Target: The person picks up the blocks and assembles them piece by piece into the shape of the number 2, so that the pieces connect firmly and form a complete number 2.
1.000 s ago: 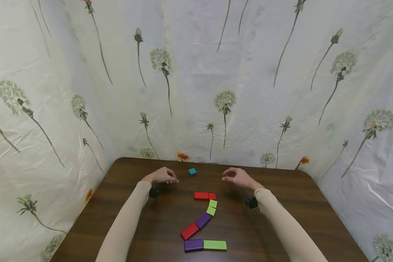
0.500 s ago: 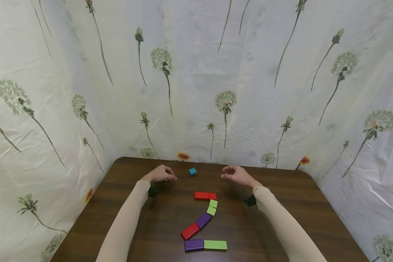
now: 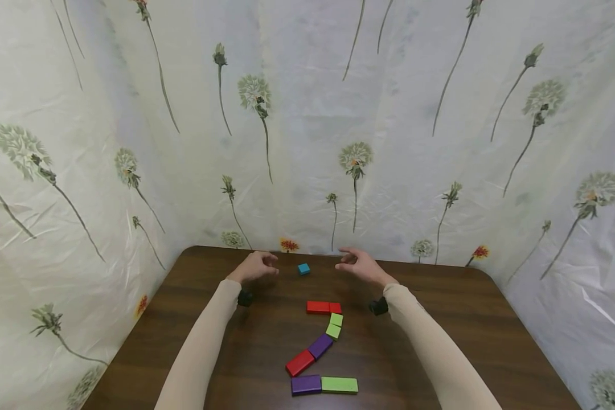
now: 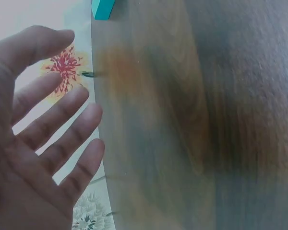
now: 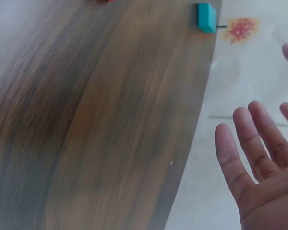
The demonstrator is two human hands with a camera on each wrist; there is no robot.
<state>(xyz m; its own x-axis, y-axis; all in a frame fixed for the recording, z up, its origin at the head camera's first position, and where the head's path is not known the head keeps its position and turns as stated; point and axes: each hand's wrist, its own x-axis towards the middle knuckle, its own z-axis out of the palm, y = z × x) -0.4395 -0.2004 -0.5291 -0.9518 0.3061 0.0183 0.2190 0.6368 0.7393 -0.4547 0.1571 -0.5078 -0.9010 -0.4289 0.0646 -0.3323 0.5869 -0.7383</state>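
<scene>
My left hand hovers over the far left part of the table, fingers loosely bent and apart, holding nothing. Across from it, my right hand is likewise relaxed, with nothing in its fingers. Between the two lies a small blue block near the far edge, touched by neither hand. In the left wrist view the blue block shows at the top, beyond the thumb. The right wrist view has the blue block near the table edge, apart from the spread fingers.
On the dark wooden table, red blocks, small green blocks, a purple block and a red block form a curved line. Nearer lie a purple block and a long green block. A flowered curtain stands behind.
My right hand has moved left and slightly away from me, closer to the blue block. My left hand has lifted its fingers and spread them a little. The blocks lie as before.
</scene>
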